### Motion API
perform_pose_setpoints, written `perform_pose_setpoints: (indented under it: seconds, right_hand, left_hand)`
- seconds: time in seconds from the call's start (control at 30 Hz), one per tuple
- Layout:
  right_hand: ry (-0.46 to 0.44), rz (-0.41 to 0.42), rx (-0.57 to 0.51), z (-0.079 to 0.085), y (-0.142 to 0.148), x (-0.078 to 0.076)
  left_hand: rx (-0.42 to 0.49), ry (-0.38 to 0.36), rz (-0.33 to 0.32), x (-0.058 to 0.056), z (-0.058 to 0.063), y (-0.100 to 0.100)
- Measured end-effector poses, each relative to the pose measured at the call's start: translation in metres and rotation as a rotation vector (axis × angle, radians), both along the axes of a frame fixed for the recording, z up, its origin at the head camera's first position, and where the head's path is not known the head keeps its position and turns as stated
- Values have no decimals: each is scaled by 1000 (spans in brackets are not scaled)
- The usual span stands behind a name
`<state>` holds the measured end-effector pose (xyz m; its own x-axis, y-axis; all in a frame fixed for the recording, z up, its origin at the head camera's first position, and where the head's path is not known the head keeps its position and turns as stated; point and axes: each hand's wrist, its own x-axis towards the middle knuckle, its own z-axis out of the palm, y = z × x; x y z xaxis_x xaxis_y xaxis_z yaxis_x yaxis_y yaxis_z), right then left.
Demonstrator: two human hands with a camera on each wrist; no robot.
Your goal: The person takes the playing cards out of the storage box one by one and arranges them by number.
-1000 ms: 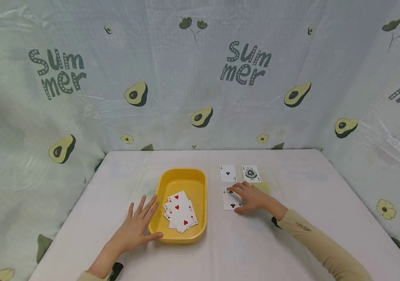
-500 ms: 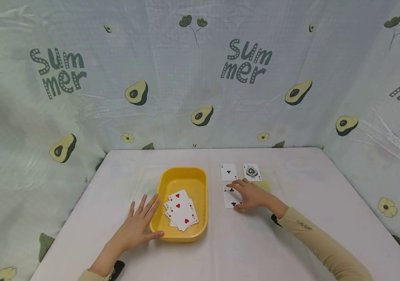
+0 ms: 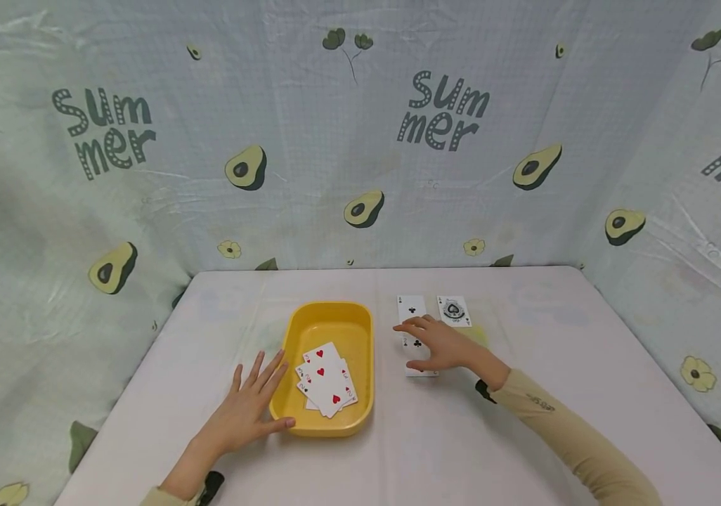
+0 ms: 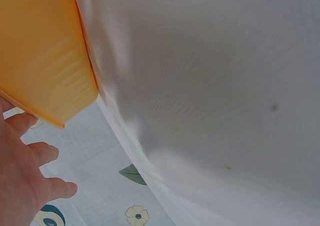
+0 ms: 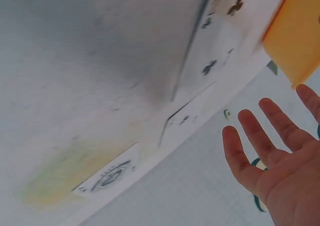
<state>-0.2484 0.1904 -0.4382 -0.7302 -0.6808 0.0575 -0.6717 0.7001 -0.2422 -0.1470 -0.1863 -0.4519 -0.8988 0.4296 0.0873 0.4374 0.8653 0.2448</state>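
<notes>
In the head view my left hand (image 3: 243,413) lies spread along the left side of a yellow plastic tray (image 3: 349,325), its fingertips and thumb at the rim. Inside the tray is a loose pile of playing cards (image 3: 331,388), hearts on top. My right hand (image 3: 447,346) hovers with loosely bent, parted fingers over a two of clubs (image 3: 415,344), covering part of it. Nothing shows between those fingers in the right wrist view, where the two of clubs (image 5: 212,41) lies face up. Behind it lies an ace of clubs (image 3: 411,305), partly covered by the fingers.
An ace of spades (image 3: 455,311) with an ornate centre lies to the right of the ace of clubs. A yellowish patch (image 3: 478,334) marks the white tablecloth (image 3: 525,302) nearby. Behind the table hangs a cloth (image 3: 310,133) printed with avocados and lettering.
My right hand has come off the right edge of the two of clubs and shifted left across it. The card stays in place. My left hand has kept its place at the tray.
</notes>
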Motion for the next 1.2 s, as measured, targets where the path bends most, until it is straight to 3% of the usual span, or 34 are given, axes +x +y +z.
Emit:
perform_pose_setpoints:
  seconds: [0.3,0.53,0.67,0.93,1.2]
  right_hand:
    - [44,60,-12,16,-24,1]
    - [71,104,-15,22,-42,-2]
    - [68,131,-23,24,-53,-2]
    - [58,162,46,28,-78,1]
    - [37,221,134,25,-101,8]
  left_hand:
    - [2,24,3,0,-2,2]
    - [26,78,-15,0,-4,1]
    - [12,68,-10,0,-4,1]
    - [17,102,-27,0,-4,0]
    - [18,83,-20,0,-5,0]
